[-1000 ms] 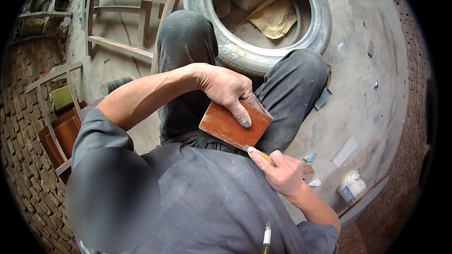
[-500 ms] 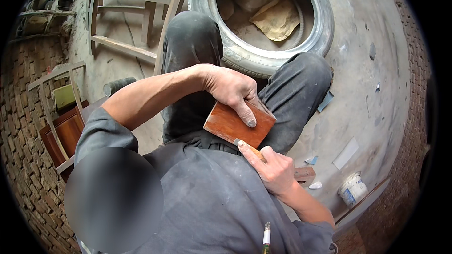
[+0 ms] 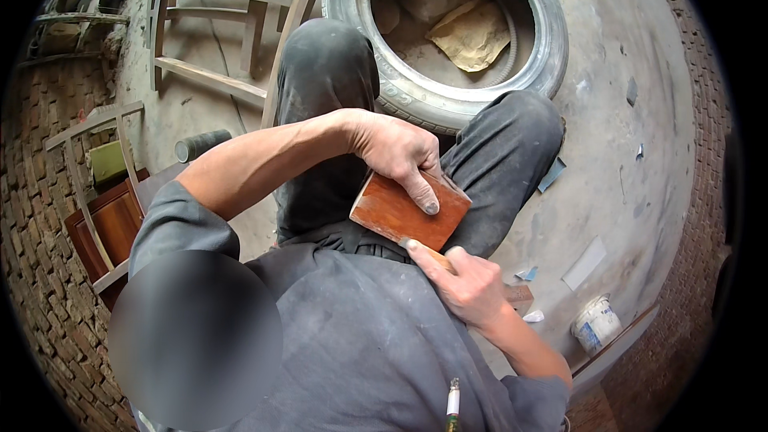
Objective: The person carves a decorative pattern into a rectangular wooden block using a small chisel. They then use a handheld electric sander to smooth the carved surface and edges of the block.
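Note:
My left hand grips a reddish-brown wooden block over my lap, its dusty thumb lying across the glossy face and the other fingers hidden behind. The block's edges look pale and worn. In my right hand is a small wooden-handled tool, held with the forefinger stretched along it. The tool's tip meets the block's near edge, where fingertip and block hide most of it. Both hands are close together in front of my belt.
Beyond my knees lies a tyre with yellow paper inside. Wooden chair frames are at the far left, near a dark cylinder. To the right are a white tub, a brick-like block and paper scraps. A cigarette shows low down.
The block sits slightly farther right in the picture, with both hands. My right fingertip still rests at its near edge, and the tool's metal bit shows less. Both grips are unchanged.

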Available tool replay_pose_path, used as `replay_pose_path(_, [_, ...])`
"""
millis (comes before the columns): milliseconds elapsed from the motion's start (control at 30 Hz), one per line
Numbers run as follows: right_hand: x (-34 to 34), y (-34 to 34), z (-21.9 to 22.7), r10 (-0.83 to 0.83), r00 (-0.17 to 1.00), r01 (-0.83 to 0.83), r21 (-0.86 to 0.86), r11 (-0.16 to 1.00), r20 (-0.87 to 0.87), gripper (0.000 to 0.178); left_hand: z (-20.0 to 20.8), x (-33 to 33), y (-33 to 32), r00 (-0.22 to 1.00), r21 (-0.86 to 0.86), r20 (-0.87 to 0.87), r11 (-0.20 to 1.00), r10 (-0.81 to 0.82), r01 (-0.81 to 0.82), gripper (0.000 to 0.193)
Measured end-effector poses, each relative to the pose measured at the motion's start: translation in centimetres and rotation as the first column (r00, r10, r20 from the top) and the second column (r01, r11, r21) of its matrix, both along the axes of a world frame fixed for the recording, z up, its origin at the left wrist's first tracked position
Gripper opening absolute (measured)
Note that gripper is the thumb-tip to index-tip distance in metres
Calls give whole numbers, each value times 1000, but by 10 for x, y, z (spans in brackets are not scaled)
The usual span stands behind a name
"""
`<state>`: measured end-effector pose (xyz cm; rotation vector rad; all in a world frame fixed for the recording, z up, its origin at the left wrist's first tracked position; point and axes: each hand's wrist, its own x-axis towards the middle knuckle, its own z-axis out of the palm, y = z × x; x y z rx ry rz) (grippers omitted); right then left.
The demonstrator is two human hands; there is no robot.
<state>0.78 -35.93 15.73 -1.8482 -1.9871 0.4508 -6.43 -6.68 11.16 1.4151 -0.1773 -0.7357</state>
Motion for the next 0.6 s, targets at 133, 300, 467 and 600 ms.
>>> replay_pose_path(133, [-2,5,0,-32,994,41,88,995,-102,52,8,5,7,1000,51,-7,998,-26,26,50])
replay_pose_path(300, [53,-52,-12,-810,569,817,208,538,-142,24,28,-19,26,991,264,-18,957,133,-124,56])
replay_pose_path(467, [54,-162,-162,-973,54,929,-346,131,-223,19,66,-48,53,854,269,-44,830,518,-490,45])
replay_pose_path(600, [6,-203,-283,-997,1,804,-592,46,-77,23,74,-66,36,529,71,-123,540,839,-839,54])
